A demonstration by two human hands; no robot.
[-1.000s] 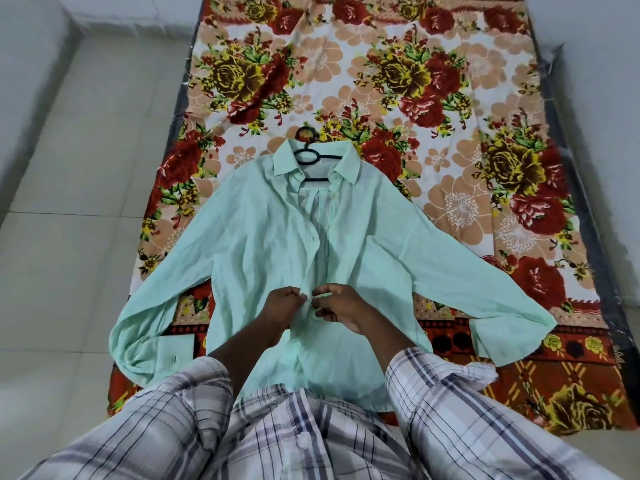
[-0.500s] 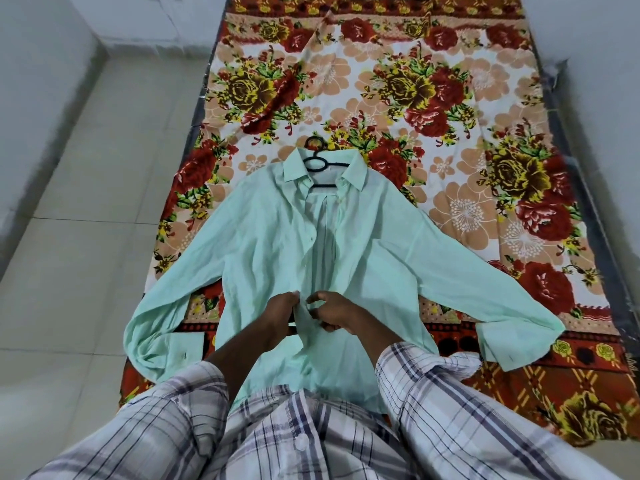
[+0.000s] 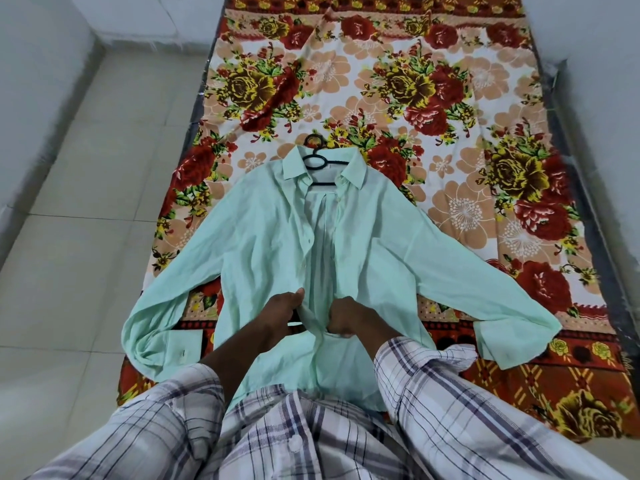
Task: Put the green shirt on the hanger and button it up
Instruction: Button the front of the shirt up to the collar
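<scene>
The green shirt (image 3: 256, 237) lies flat, front up, on a floral sheet (image 3: 453, 140), sleeves spread left and right, with the black hanger (image 3: 317, 161) inside its collar at the far end. At the near part of the open front, the left hand (image 3: 284, 315) and right hand (image 3: 346, 317) each pinch a front edge, close together.

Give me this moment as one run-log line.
green shirt: on hanger, upper front open | left hand: pinches one front edge | right hand: pinches other edge | step: buttoning lower front | under: floral sheet
</scene>
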